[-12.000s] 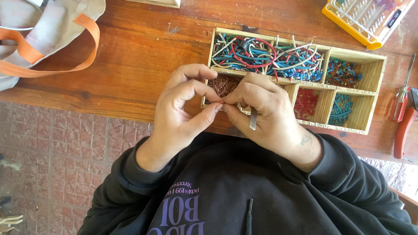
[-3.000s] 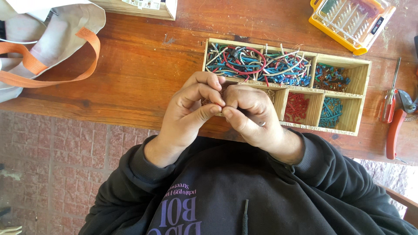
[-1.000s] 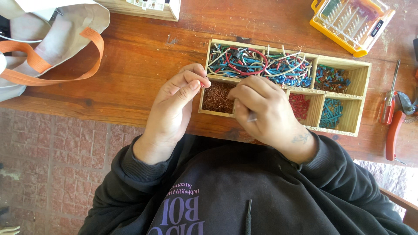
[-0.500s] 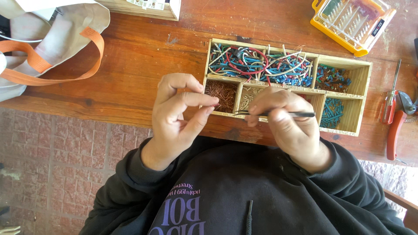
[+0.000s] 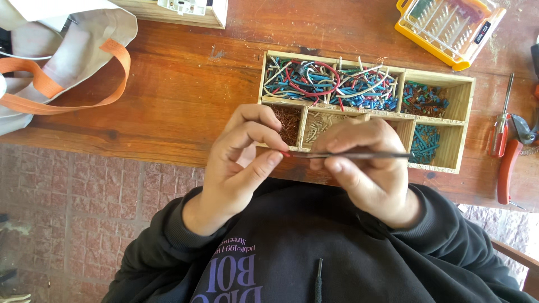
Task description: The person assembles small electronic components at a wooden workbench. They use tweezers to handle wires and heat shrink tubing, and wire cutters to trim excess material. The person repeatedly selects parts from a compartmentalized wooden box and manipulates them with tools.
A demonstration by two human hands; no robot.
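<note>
A wooden compartment box (image 5: 466, 106) on the wooden table holds coloured wire pieces (image 5: 331, 81), copper strands (image 5: 290, 121) and small pale bits. In front of it my left hand (image 5: 241, 157) pinches a small red-tipped piece of wire between thumb and forefinger. My right hand (image 5: 365, 168) holds thin metal tweezers (image 5: 359, 155) level, their tips pointing left and meeting the red piece at my left fingertips. Both hands hover over the box's near edge.
A cloth bag with orange straps (image 5: 62, 62) lies at the left. A yellow plastic parts case (image 5: 449, 25) sits at the back right. A red screwdriver (image 5: 501, 126) and red-handled pliers (image 5: 514, 163) lie right of the box. Brick floor shows below the table edge.
My hands, pressed together earlier, have come apart slightly. The tweezers now lie level in my right hand with the tips at the piece in my left fingers.
</note>
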